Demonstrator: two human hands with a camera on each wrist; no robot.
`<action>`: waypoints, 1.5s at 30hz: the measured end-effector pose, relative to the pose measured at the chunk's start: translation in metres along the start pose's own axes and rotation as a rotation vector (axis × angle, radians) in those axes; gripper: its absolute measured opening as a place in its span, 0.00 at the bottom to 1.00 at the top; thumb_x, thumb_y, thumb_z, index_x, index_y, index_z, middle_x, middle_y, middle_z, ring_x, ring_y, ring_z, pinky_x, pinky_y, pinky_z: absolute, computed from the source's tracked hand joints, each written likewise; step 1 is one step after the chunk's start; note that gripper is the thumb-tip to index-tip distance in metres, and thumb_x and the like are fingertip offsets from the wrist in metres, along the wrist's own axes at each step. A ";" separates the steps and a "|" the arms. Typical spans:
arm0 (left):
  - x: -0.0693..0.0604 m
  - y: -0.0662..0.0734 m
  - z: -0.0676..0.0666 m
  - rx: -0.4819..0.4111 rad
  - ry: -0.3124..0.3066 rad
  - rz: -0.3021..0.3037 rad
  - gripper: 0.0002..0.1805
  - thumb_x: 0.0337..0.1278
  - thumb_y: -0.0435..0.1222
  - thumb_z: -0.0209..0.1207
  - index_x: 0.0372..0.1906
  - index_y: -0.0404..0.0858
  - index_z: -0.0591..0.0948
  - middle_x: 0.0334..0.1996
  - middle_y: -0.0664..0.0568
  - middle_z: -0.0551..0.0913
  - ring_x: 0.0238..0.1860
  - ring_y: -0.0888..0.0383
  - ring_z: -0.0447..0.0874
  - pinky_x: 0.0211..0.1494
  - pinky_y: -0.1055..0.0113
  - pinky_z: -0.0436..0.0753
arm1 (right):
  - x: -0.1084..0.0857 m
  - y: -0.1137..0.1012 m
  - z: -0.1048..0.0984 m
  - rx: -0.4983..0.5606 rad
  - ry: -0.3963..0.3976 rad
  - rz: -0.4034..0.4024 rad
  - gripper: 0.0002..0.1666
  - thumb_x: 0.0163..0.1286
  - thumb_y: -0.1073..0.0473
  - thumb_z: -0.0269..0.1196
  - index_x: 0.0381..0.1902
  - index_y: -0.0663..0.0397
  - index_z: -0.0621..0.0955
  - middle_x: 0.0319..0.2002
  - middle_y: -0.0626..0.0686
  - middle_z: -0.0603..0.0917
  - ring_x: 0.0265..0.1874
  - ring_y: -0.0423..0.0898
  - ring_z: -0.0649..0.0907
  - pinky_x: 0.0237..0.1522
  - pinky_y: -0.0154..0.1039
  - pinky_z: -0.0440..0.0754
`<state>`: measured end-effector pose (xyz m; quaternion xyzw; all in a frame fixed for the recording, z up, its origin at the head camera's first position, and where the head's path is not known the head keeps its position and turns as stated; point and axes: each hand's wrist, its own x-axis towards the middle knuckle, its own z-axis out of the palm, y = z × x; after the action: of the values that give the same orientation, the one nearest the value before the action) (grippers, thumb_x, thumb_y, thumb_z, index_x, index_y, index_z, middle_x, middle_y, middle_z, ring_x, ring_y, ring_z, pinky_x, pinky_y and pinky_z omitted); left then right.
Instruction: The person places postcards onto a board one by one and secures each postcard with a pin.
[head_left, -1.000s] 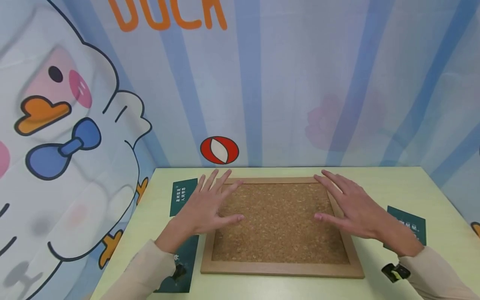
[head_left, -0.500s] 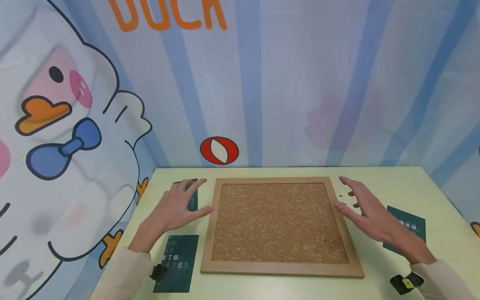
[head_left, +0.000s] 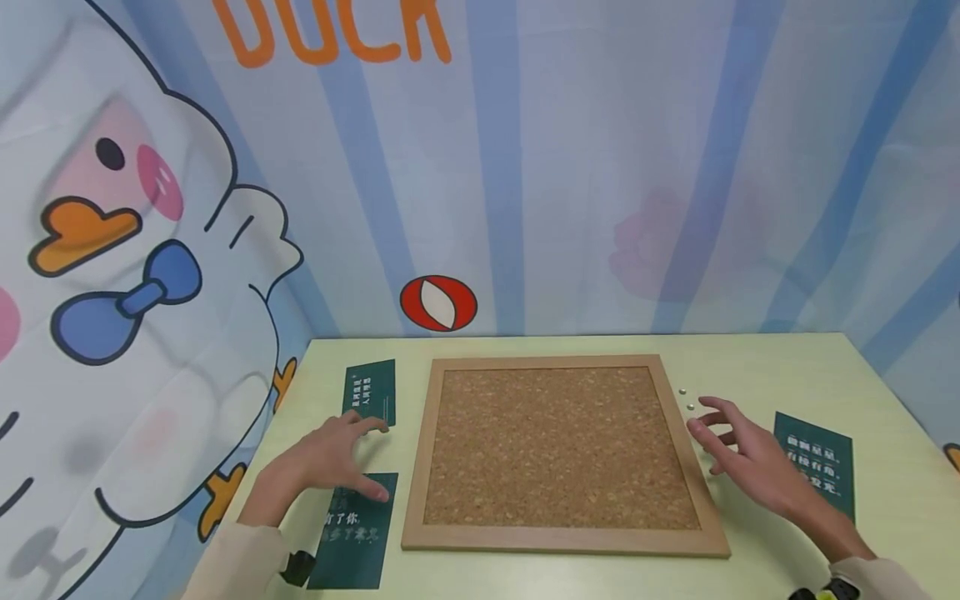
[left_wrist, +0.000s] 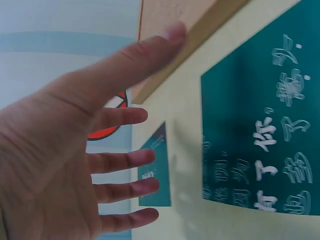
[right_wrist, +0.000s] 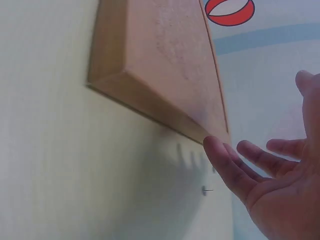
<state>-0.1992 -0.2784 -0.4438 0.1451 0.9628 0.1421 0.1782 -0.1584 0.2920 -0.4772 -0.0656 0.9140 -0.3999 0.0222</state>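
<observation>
our left hand (head_left: 330,457) is spread and empty near two green cards (head_left: 352,550), our right (head_left: 752,467) loosely curved and empty by two tacks (head_left: 691,407) beside the cork board (head_left: 558,450), best pinched, we judge, clear of their points

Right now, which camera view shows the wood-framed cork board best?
The head view: the wood-framed cork board lies there with all four corners visible. In the left wrist view, the left hand partly covers the slice that shows. The right wrist view shows a slanted portion, cut off by the picture's top.
</observation>
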 end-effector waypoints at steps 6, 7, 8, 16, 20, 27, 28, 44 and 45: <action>0.001 -0.006 0.010 0.068 -0.058 -0.024 0.58 0.23 0.59 0.86 0.70 0.52 0.74 0.59 0.44 0.73 0.56 0.42 0.72 0.55 0.37 0.78 | -0.004 0.011 0.008 0.106 -0.023 0.092 0.41 0.83 0.40 0.52 0.76 0.66 0.61 0.59 0.71 0.79 0.40 0.50 0.87 0.36 0.44 0.86; 0.001 -0.006 0.012 0.081 -0.060 -0.028 0.58 0.21 0.58 0.87 0.70 0.52 0.74 0.59 0.45 0.72 0.56 0.42 0.71 0.55 0.36 0.77 | -0.004 0.012 0.009 0.125 -0.027 0.104 0.41 0.83 0.40 0.53 0.76 0.66 0.62 0.58 0.70 0.80 0.41 0.51 0.87 0.36 0.44 0.86; 0.002 -0.007 0.014 0.090 -0.061 -0.034 0.59 0.19 0.58 0.87 0.69 0.52 0.74 0.59 0.45 0.72 0.56 0.41 0.71 0.55 0.36 0.77 | -0.005 0.013 0.010 0.139 -0.031 0.118 0.41 0.82 0.40 0.54 0.76 0.67 0.62 0.57 0.70 0.80 0.42 0.52 0.87 0.36 0.43 0.87; 0.006 -0.005 0.024 0.140 -0.060 -0.060 0.59 0.15 0.57 0.88 0.65 0.54 0.72 0.57 0.47 0.71 0.55 0.43 0.68 0.57 0.37 0.75 | -0.004 0.019 0.014 0.130 -0.063 0.190 0.42 0.80 0.39 0.57 0.72 0.70 0.67 0.49 0.63 0.84 0.38 0.50 0.88 0.34 0.42 0.87; 0.005 -0.004 0.023 0.148 -0.066 -0.064 0.53 0.18 0.57 0.88 0.59 0.53 0.72 0.53 0.48 0.72 0.54 0.43 0.68 0.56 0.38 0.75 | -0.002 0.018 0.014 0.110 -0.068 0.214 0.39 0.80 0.42 0.59 0.69 0.72 0.72 0.47 0.62 0.86 0.34 0.49 0.88 0.33 0.42 0.87; 0.006 -0.007 0.023 0.110 -0.070 -0.055 0.43 0.22 0.54 0.88 0.49 0.51 0.74 0.50 0.49 0.71 0.54 0.44 0.67 0.55 0.40 0.75 | 0.002 0.018 0.016 0.046 -0.059 0.193 0.31 0.78 0.50 0.63 0.62 0.74 0.76 0.43 0.60 0.86 0.32 0.48 0.88 0.31 0.41 0.86; 0.006 -0.007 0.022 0.103 -0.069 -0.048 0.42 0.23 0.54 0.88 0.48 0.51 0.75 0.49 0.50 0.71 0.53 0.44 0.67 0.54 0.40 0.75 | 0.002 0.018 0.016 0.043 -0.057 0.190 0.30 0.78 0.51 0.64 0.62 0.74 0.76 0.43 0.60 0.86 0.32 0.48 0.88 0.31 0.41 0.86; 0.007 -0.009 0.019 0.032 -0.069 -0.010 0.51 0.26 0.58 0.86 0.64 0.51 0.76 0.59 0.49 0.74 0.59 0.44 0.68 0.61 0.35 0.73 | 0.003 0.018 0.016 0.060 -0.055 0.188 0.27 0.78 0.54 0.64 0.60 0.74 0.77 0.40 0.57 0.86 0.31 0.48 0.88 0.29 0.42 0.86; 0.006 -0.009 0.020 0.040 -0.072 -0.016 0.54 0.23 0.59 0.86 0.65 0.52 0.75 0.60 0.48 0.73 0.60 0.43 0.67 0.61 0.34 0.73 | 0.003 0.018 0.016 0.062 -0.056 0.184 0.27 0.78 0.54 0.64 0.60 0.75 0.77 0.40 0.57 0.86 0.31 0.48 0.88 0.29 0.42 0.86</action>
<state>-0.1989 -0.2797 -0.4665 0.1460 0.9595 0.1160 0.2110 -0.1617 0.2922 -0.5015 0.0082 0.9023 -0.4224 0.0862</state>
